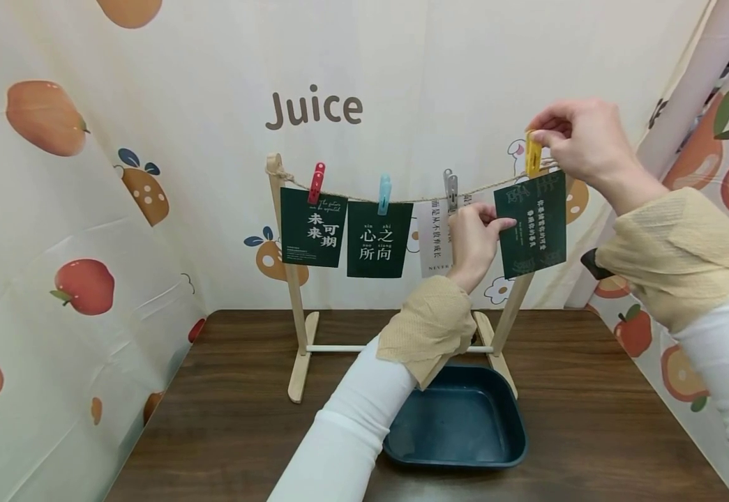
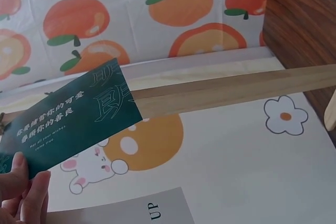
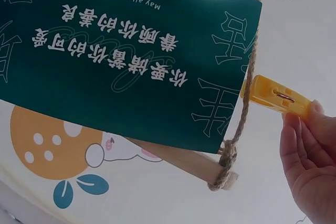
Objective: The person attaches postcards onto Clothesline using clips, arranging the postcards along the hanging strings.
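In the head view my left hand (image 1: 472,244) pinches the left edge of a dark green card (image 1: 532,226) with white lettering. The card hangs slightly tilted at the right end of a twine line (image 1: 486,188). Above its top edge my right hand (image 1: 593,143) pinches a yellow clothespin (image 1: 533,157) between thumb and fingers. In the right wrist view the clothespin's tip (image 3: 249,88) meets the twine right beside the card's top edge. The left wrist view shows left thumb and fingertips (image 2: 35,195) on the card's edge.
A red clothespin (image 1: 317,183) and a blue one (image 1: 384,194) hold two green cards on the line; a grey one (image 1: 451,189) holds a white card (image 1: 432,237) behind my left hand. The wooden stand (image 1: 295,300) carries the twine. A dark blue tray (image 1: 458,464) sits in front.
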`<control>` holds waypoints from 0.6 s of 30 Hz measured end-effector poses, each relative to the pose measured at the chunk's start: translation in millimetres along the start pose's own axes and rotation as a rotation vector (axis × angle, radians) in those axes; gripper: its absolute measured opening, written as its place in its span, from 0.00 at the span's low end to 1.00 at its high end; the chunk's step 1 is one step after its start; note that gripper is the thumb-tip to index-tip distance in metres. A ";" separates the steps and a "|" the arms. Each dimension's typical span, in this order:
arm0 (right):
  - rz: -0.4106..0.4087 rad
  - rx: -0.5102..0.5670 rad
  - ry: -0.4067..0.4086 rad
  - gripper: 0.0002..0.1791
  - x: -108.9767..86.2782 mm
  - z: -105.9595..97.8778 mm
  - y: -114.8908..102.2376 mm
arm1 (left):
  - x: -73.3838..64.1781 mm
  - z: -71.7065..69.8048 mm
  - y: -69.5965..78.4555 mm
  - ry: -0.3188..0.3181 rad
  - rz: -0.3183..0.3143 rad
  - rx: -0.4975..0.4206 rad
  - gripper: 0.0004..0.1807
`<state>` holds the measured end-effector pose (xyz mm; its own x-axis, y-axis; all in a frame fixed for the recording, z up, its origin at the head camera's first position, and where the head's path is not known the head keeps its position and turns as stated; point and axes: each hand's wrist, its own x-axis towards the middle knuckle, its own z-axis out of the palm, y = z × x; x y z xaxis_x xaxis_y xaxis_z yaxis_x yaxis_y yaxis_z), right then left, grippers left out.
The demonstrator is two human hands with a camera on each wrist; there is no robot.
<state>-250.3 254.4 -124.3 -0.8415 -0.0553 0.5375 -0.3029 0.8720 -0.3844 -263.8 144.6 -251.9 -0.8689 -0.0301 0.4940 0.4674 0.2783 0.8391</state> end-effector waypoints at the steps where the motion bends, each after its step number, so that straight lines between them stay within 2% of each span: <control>1: -0.003 -0.001 -0.002 0.10 0.3 0.6 -0.1 | 0.2 0.0 0.2 0.001 0.003 0.002 0.07; 10: -0.052 -0.036 -0.025 0.09 -0.2 5.4 -0.5 | 1.2 0.1 -1.1 0.006 0.006 -0.027 0.07; 18: -0.034 -0.053 -0.068 0.09 -0.3 5.7 0.8 | 1.6 0.5 -3.3 0.006 -0.001 -0.045 0.07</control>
<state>-252.9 252.3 -129.0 -0.8601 -0.1169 0.4965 -0.3093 0.8935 -0.3255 -266.9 144.1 -253.9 -0.8685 -0.0363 0.4944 0.4735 0.2344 0.8490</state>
